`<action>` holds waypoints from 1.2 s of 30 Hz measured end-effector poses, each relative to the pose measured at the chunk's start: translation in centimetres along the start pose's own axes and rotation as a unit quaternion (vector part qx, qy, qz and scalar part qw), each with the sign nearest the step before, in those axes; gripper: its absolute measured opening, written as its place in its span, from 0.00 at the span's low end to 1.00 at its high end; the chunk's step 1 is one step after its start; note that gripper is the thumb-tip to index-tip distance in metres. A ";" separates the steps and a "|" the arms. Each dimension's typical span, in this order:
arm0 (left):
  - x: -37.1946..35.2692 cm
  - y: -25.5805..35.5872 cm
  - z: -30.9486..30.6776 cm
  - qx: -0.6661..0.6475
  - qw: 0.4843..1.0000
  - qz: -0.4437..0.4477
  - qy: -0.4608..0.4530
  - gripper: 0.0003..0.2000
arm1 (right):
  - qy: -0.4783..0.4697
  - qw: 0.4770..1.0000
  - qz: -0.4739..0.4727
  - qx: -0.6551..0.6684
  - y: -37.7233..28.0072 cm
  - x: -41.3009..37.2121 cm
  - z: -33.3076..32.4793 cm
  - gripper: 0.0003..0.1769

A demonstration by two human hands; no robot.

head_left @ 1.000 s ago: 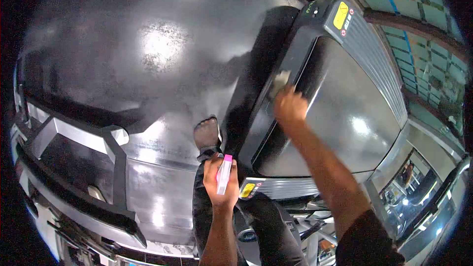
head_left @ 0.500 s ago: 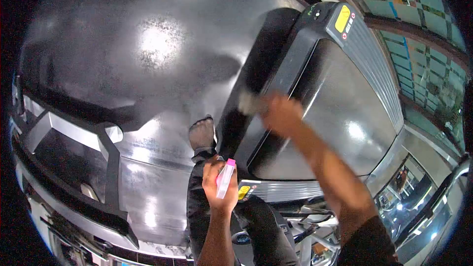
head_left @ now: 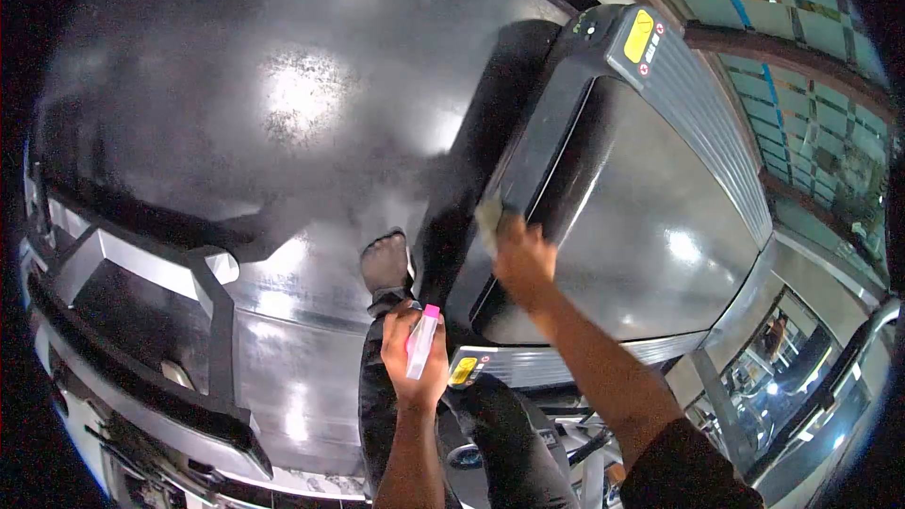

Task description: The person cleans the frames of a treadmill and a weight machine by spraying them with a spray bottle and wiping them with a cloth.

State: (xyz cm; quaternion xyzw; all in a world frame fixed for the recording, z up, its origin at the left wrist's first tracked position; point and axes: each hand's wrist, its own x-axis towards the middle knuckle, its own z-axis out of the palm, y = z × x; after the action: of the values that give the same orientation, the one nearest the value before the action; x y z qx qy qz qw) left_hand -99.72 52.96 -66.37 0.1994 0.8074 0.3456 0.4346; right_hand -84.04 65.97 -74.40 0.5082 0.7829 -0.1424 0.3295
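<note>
My left hand [head_left: 412, 353] is wrapped round a clear spray bottle [head_left: 421, 349] with a pink top, held low in front of my legs. Farther up and to the right, my right hand [head_left: 521, 253] grips a light-coloured cloth [head_left: 489, 219] between its fingers. The cloth lies at the dark plastic rear frame [head_left: 556, 104] of a treadmill, beside the black belt [head_left: 650, 198]. My fingers on the cloth are slightly blurred.
Yellow warning labels [head_left: 639, 35] mark the frame's corners. A bare foot [head_left: 386, 264] stands on the shiny dark floor [head_left: 311, 170]. Another machine's grey frame [head_left: 220, 339] is at the left. Patterned glass panels [head_left: 801, 123] and a mirror [head_left: 782, 349] are at the right.
My right hand has moved down and slightly left along the frame with the cloth. My left hand still holds the bottle, nearly in the same place.
</note>
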 end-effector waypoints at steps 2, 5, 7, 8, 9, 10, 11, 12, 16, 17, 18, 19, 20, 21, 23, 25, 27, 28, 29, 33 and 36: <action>0.0 -0.1 0.0 0.019 1.000 0.023 -0.004 0.13 | -0.034 0.998 -0.057 0.018 -1.3 -4.5 3.0 0.19; -0.1 0.0 0.1 0.035 0.999 0.025 -0.011 0.13 | -0.133 0.981 -0.139 0.020 -3.8 -8.9 5.4 0.17; -0.3 -0.2 0.3 0.029 0.998 0.051 -0.015 0.13 | -0.076 0.986 -0.137 0.053 -5.1 -10.9 6.7 0.17; -0.4 -0.3 0.4 0.026 0.998 0.062 -0.018 0.13 | -0.048 0.987 -0.136 0.071 -5.4 -11.4 7.4 0.16; -0.6 -0.5 0.5 0.028 0.998 0.059 -0.022 0.13 | -0.118 0.982 -0.126 0.079 -5.1 -10.3 7.3 0.18; -0.8 -0.7 0.7 0.029 0.998 0.054 -0.027 0.12 | -0.151 0.975 -0.134 0.094 -4.4 -8.7 6.0 0.18; -1.2 -0.8 0.8 0.030 0.998 0.048 -0.032 0.12 | -0.185 0.966 -0.143 0.110 -3.3 -6.8 3.8 0.19; -1.3 -0.8 0.9 0.030 0.998 0.050 -0.031 0.12 | -0.216 0.956 -0.153 0.123 -2.1 -4.7 1.6 0.19; -1.6 -0.6 1.2 0.028 0.996 0.084 -0.027 0.13 | 0.046 0.994 -0.015 0.098 4.6 3.9 -6.2 0.23; -1.6 -0.6 1.3 0.026 0.994 0.100 -0.027 0.13 | 0.089 0.994 -0.008 0.061 6.4 5.5 -8.9 0.23; -1.5 -0.5 1.4 0.027 0.994 0.101 -0.030 0.13 | 0.131 0.991 -0.001 0.024 7.7 7.1 -10.5 0.23; -1.6 -0.5 1.4 0.028 0.994 0.101 -0.035 0.13 | 0.102 0.995 0.010 0.000 8.6 8.7 -10.7 0.24; -1.8 -0.4 1.5 0.028 0.994 0.101 -0.041 0.13 | 0.071 0.997 0.021 -0.025 9.4 10.0 -10.8 0.24; -1.9 -0.3 1.6 0.026 0.993 0.103 -0.041 0.13 | 0.041 0.997 0.032 -0.049 10.0 10.7 -10.5 0.24; -1.9 -0.3 1.8 0.022 0.994 0.105 -0.036 0.12 | 0.077 0.995 0.036 -0.055 8.8 10.6 -6.3 0.24; -1.7 -0.6 1.9 0.057 0.991 0.118 -0.027 0.10 | 0.099 0.994 0.040 -0.024 5.7 9.4 1.9 0.25; -1.8 -0.4 2.5 0.067 0.992 0.110 -0.007 0.07 | -0.072 0.997 -0.004 -0.025 1.4 4.4 1.7 0.23; -1.9 -0.5 2.6 0.073 0.991 0.110 -0.011 0.07 | -0.027 0.997 -0.067 -0.009 0.1 0.9 0.8 0.19; -1.9 -1.0 2.4 0.080 0.991 0.111 -0.014 0.07 | -0.026 0.994 -0.089 0.053 -0.8 -1.1 2.6 0.17; -2.3 -0.7 2.8 0.068 0.995 0.078 -0.008 0.07 | -0.026 0.981 -0.128 0.140 0.9 -5.3 0.4 0.15; -2.5 -1.5 3.4 0.069 0.994 0.083 -0.001 0.07 | 0.032 0.923 0.002 0.383 7.3 -3.2 -1.4 0.23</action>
State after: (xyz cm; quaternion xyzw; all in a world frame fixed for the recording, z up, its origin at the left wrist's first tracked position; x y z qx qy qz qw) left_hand -95.53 51.65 -67.34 0.2950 0.8097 0.3240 0.3903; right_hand -77.22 67.74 -70.44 0.6018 0.6776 -0.4142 0.0846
